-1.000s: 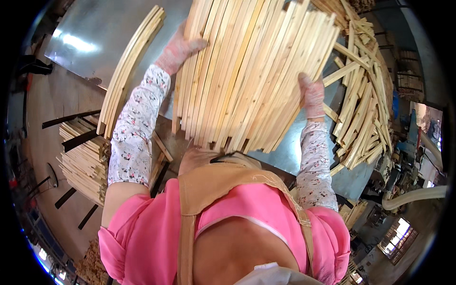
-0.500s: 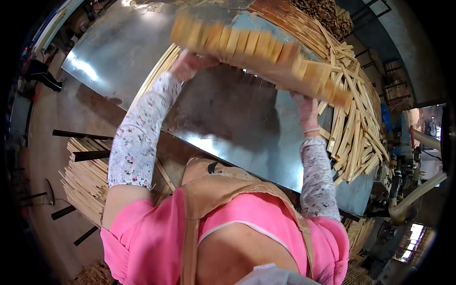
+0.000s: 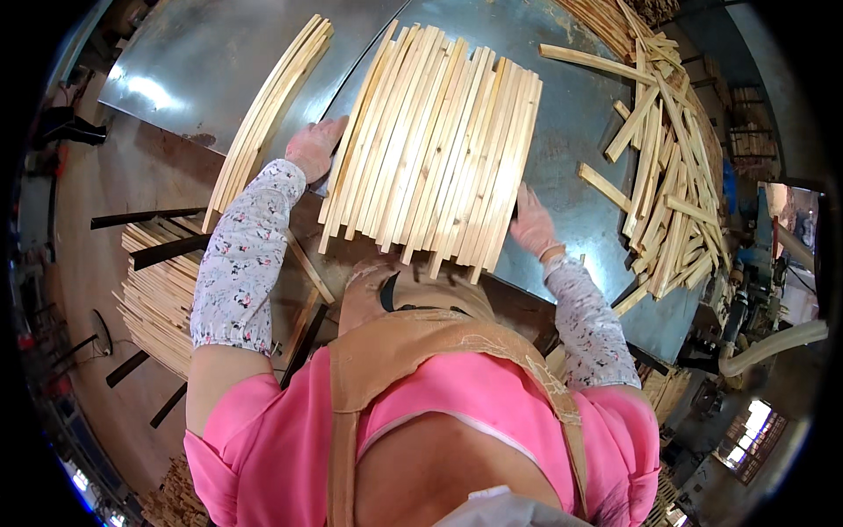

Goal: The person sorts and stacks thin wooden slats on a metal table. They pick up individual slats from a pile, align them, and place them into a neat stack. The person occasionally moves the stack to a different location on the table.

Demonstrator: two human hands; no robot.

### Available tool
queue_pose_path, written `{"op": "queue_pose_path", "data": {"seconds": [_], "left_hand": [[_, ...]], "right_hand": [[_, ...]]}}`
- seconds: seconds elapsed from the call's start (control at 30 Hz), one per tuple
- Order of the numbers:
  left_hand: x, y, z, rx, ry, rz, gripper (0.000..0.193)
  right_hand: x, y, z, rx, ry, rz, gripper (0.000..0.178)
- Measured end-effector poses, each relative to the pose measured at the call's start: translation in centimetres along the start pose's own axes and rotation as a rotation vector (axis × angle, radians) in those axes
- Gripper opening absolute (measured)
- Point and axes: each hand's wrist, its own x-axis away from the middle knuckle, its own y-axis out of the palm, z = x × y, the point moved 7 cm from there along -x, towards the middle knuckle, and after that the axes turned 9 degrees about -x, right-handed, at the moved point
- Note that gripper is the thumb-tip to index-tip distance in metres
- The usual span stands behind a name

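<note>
A wide row of pale wooden strips (image 3: 430, 145) lies side by side on the metal tabletop (image 3: 369, 61), its uneven near ends jutting over the front edge. My left hand (image 3: 316, 151) presses against the row's left side, with the fingers pointing away from me. Against the right side, lower down, is my right hand (image 3: 533, 226). Between them the two hands hold the row; the fingertips are partly hidden by the wood.
To the left, a narrow bunch of long strips (image 3: 274, 105) overhangs the table's edge. A loose heap of strips (image 3: 659, 202) spreads over the table's right side. Below the table at left, more strips (image 3: 158, 294) rest among dark metal bars (image 3: 167, 252).
The row of strips, raised, tilted and blurred before, now lies flat on the table closer to me. Both hands came down and nearer with it, staying at its sides.
</note>
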Motion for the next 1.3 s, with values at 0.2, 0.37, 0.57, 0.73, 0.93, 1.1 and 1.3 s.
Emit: {"op": "queue_pose_path", "data": {"seconds": [0.2,0.37,0.57,0.73,0.93,1.1,1.3], "left_hand": [[-0.3,3.3,-1.3,0.477,-0.162,0.153,0.048],[3.0,2.3,-0.5,0.904,-0.423,0.16,0.053],[2.8,7.0,-2.1,0.983,-0.43,0.196,0.054],[3.0,6.6,-1.9,0.856,-0.578,0.257,0.048],[2.7,2.9,-3.5,0.481,-0.677,0.15,0.046],[3.9,-0.4,-10.6,-0.112,-0.674,0.117,0.044],[5.5,-2.0,-7.9,-0.071,-0.629,0.287,0.044]], "right_hand": [[1.9,2.6,0.3,-0.043,0.162,0.075,0.074],[-3.2,-3.8,1.0,-0.091,0.22,0.089,0.037],[-21.1,-6.1,-3.8,-0.095,-0.046,0.323,0.043],[-27.3,-3.5,-10.2,-0.194,-0.143,0.271,0.046],[-25.5,-1.7,-11.3,-0.193,-0.235,0.227,0.045],[-26.8,-3.0,-8.7,-0.119,-0.278,0.234,0.044],[-35.3,-3.9,-11.7,-0.013,-0.33,0.212,0.045]]}}
